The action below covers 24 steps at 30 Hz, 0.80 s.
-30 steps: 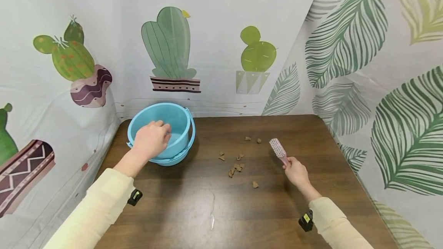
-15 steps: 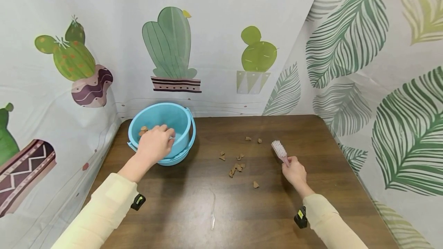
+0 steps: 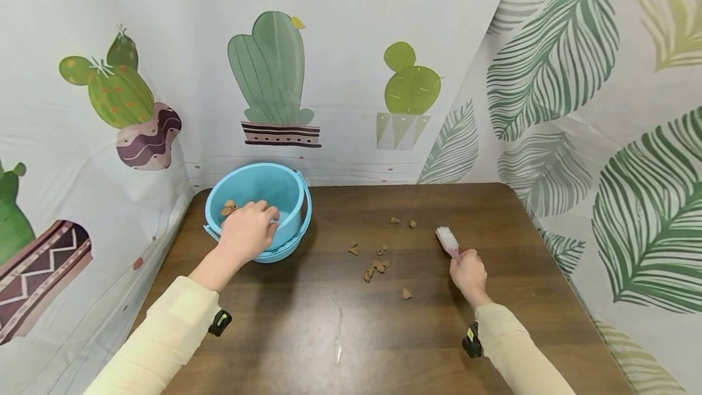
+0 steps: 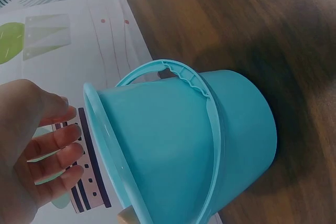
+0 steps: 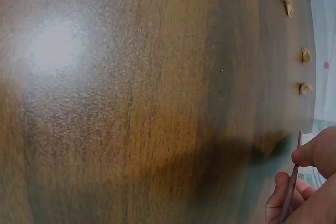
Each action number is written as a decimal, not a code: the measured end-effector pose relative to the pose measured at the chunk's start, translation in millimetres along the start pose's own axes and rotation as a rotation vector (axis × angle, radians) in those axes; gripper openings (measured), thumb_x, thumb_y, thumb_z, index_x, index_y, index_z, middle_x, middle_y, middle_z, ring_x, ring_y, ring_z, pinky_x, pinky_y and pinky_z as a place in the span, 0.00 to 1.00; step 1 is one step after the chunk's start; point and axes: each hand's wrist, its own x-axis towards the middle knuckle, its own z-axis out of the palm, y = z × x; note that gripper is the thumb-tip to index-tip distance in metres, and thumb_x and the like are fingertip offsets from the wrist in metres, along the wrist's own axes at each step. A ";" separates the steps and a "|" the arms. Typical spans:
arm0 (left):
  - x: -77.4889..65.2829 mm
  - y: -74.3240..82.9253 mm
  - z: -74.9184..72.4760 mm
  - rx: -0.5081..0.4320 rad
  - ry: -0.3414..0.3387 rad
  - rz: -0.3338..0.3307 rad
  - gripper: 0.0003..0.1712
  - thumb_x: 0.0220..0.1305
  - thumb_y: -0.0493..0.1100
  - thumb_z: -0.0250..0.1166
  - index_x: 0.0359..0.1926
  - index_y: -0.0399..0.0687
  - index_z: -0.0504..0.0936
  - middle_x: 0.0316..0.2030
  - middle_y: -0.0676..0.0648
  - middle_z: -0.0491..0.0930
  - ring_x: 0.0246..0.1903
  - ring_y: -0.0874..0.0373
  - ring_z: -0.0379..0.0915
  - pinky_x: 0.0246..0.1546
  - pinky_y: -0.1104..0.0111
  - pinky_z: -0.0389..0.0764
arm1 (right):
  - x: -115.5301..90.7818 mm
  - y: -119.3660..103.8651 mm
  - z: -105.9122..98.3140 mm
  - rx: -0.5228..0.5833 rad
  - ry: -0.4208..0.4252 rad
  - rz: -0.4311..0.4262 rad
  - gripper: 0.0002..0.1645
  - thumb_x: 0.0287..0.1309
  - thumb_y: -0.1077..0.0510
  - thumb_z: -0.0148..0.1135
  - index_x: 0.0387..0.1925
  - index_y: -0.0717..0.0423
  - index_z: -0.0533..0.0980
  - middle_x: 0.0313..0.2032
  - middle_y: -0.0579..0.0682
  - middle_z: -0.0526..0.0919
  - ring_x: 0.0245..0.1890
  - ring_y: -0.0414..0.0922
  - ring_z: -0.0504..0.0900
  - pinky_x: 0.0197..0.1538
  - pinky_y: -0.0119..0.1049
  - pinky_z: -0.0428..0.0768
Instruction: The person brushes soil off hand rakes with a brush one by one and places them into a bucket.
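Note:
At the back left of the table stands a light-blue bucket [image 3: 263, 242]. My left hand [image 3: 249, 230] is over its mouth; in the left wrist view the fingers [image 4: 60, 156] are loosely bent, with nothing between them. Inside the bucket, brown crumpled pieces [image 3: 228, 207] lie against the left wall, partly hidden by the hand. Toward the right, my right hand [image 3: 468, 273] grips the handle of a pink brush with white bristles [image 3: 447, 240], held above the table. In the right wrist view, thumb and fingers pinch the thin handle [image 5: 290, 195].
Several loose brown pieces [image 3: 378, 266] are scattered over the middle of the dark wooden table [image 3: 296, 334]. One single piece [image 3: 406, 293] lies nearer the front. A printed cloth [image 3: 351, 78] hangs behind the table and along both sides. The bucket's handle [image 4: 214, 124] hangs down its side.
The left hand has shifted slightly right and its fingers have loosened. Brown pieces now show inside the bucket. The brush has tilted, bristles more toward the camera, and moved slightly right.

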 end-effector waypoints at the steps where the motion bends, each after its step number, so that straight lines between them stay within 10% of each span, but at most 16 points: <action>1: 0.1 0.1 -0.2 -0.001 -0.009 -0.003 0.05 0.53 0.40 0.66 0.32 0.44 0.81 0.25 0.47 0.74 0.25 0.50 0.71 0.19 0.63 0.72 | 0.4 0.6 0.5 0.001 0.005 0.002 0.16 0.53 0.59 0.52 0.38 0.70 0.67 0.35 0.70 0.75 0.39 0.66 0.76 0.42 0.57 0.70; 24: 1.2 2.0 3.3 0.013 -0.033 0.023 0.05 0.52 0.39 0.66 0.31 0.44 0.81 0.25 0.47 0.74 0.25 0.51 0.71 0.19 0.65 0.73 | 5.1 6.1 4.1 -0.127 -0.112 0.126 0.25 0.54 0.50 0.52 0.39 0.72 0.67 0.40 0.71 0.72 0.41 0.68 0.74 0.35 0.57 0.73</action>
